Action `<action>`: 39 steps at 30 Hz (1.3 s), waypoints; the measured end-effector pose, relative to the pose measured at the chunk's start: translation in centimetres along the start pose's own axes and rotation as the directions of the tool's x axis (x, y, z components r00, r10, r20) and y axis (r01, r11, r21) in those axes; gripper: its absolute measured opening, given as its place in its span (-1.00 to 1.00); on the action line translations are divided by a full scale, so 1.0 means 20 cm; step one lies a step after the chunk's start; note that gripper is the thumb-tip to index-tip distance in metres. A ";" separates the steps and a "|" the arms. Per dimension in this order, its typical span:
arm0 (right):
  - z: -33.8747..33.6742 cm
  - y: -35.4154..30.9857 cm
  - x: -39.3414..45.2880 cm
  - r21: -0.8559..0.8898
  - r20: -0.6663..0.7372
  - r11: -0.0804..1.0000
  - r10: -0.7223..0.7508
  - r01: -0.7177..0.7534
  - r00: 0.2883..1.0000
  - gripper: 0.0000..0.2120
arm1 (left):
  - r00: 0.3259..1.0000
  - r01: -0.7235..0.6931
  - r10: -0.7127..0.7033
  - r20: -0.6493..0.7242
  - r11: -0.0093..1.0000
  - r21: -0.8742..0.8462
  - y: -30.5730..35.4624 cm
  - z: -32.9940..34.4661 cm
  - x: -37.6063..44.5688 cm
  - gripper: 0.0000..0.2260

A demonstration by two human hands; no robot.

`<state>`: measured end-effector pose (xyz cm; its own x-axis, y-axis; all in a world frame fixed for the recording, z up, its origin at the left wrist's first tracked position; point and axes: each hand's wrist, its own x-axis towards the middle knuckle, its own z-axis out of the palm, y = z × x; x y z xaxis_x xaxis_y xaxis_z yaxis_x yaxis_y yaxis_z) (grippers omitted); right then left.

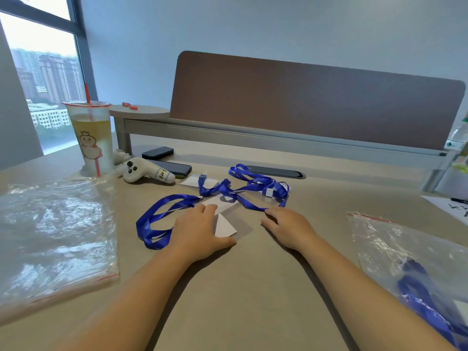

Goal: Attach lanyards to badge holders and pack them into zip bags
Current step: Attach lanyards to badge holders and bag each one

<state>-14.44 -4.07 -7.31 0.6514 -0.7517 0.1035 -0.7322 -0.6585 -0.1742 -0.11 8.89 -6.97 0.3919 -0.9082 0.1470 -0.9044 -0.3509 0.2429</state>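
Note:
Several blue lanyards (222,191) lie tangled in the middle of the desk, with clear badge holders among them. One badge holder with a white card (225,225) lies between my hands. My left hand (200,229) rests flat on its left part and on a lanyard loop (152,224). My right hand (288,225) lies palm down on the desk just right of the holder, fingertips touching a lanyard strand. A pile of empty zip bags (55,236) lies at the left. At the right a zip bag (417,269) holds a blue lanyard.
A drink cup with a red straw (92,138) stands at the back left, beside a white plush toy (144,171), a phone (174,168) and a small black case (157,152). A brown desk divider (316,102) closes the back. Papers (453,206) lie at the far right.

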 end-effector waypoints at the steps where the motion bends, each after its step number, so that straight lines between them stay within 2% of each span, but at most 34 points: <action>1: -0.01 0.01 -0.02 -0.013 0.003 1.000 0.008 -0.008 1.000 -0.64 | 1.000 0.007 -0.007 -0.006 1.000 0.010 0.00 0.00 0.00 -0.27; 8: -0.07 0.14 -0.21 -0.098 -0.032 0.982 0.160 -0.163 0.987 -0.68 | 0.999 0.033 -0.031 -0.036 0.998 0.051 0.01 -0.01 -0.04 -0.28; 13: -0.10 0.16 -0.29 -0.163 -0.193 0.957 0.209 -0.242 0.959 -0.60 | 1.000 -0.012 0.012 -0.017 1.000 0.028 0.03 -0.01 -0.06 -0.27; 16: -0.11 0.12 -0.27 0.002 -0.240 0.988 0.153 -0.157 0.959 -0.70 | 1.000 -0.020 0.020 -0.001 1.000 0.015 0.03 -0.01 -0.06 -0.26; 19: -0.08 0.05 -0.21 0.132 -0.165 0.989 0.090 -0.069 0.982 -0.67 | 1.000 -0.004 0.004 -0.001 1.000 0.000 0.01 0.00 -0.04 -0.26; 21: -0.05 0.03 -0.16 0.181 -0.138 0.980 0.111 -0.085 0.984 -0.67 | 1.000 0.000 0.000 0.001 1.000 -0.009 0.00 0.00 -0.04 -0.27; 25: 0.00 0.04 -0.09 0.032 -0.085 0.996 0.082 -0.079 0.993 -0.68 | 1.000 -0.013 0.013 0.013 1.000 -0.018 0.01 0.00 -0.02 -0.27; 28: 0.00 0.05 -0.12 0.203 -0.110 0.977 0.093 -0.069 0.990 -0.67 | 1.000 -0.016 0.016 0.014 0.999 -0.028 0.00 0.00 -0.01 -0.28; 33: -0.03 0.07 -0.16 0.501 -0.179 0.861 0.206 -0.092 0.962 -0.62 | 1.000 -0.004 0.005 0.009 1.000 -0.031 0.00 0.00 0.00 -0.28; 37: -0.04 0.07 -0.10 0.519 -0.227 0.851 0.232 -0.085 0.946 -0.82 | 1.000 -0.003 0.003 0.007 0.999 -0.033 0.00 0.01 0.00 -0.27; 39: -0.04 0.05 -0.04 0.498 -0.193 0.862 0.214 -0.092 0.957 -0.81 | 1.000 0.001 -0.001 0.008 0.999 -0.040 0.00 0.01 0.00 -0.27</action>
<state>-15.93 -4.09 -6.73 0.4282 -0.8681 0.2510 -0.5921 -0.4793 -0.6478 -0.10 8.78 -7.08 0.3911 -0.9098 0.1392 -0.8965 -0.3423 0.2813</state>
